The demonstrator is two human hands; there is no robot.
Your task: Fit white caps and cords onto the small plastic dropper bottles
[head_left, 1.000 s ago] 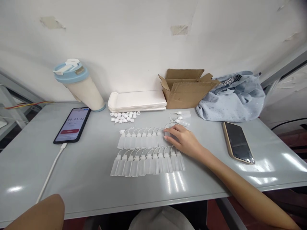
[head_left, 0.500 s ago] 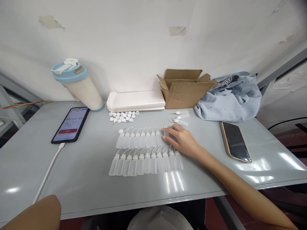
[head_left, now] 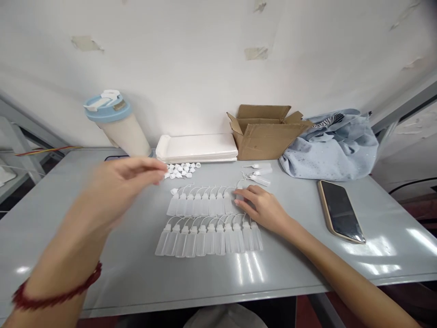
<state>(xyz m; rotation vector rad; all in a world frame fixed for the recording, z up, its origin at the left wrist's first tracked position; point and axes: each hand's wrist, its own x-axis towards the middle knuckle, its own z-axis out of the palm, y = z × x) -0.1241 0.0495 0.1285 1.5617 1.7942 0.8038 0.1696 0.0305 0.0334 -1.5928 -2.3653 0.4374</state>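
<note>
Small translucent plastic squeeze bottles lie in two rows, an upper row (head_left: 201, 205) and a lower row (head_left: 205, 239), most with thin strap-tethered caps bent over. My right hand (head_left: 262, 207) rests at the right end of the upper row, its fingers curled on a squeeze bottle (head_left: 240, 195) that they partly cover. My left hand (head_left: 119, 187), blurred by motion, is over the left of the table, fingers stretched toward a pile of small white caps (head_left: 182, 170). Nothing shows in it. A white cap (head_left: 174, 192) sits at the upper row's left end.
Several loose bottles (head_left: 259, 171) with thin tips lie beyond my right hand. Along the wall stand a tumbler (head_left: 126, 132), stacked white envelopes (head_left: 201, 146), an open cardboard box (head_left: 262, 141) and a blue cloth bag (head_left: 331, 150). A phone (head_left: 341, 212) lies at right.
My left hand has come into view from the lower left and reached up beside the cap pile, now covering most of the left phone. My right hand stays at the upper row's end.
</note>
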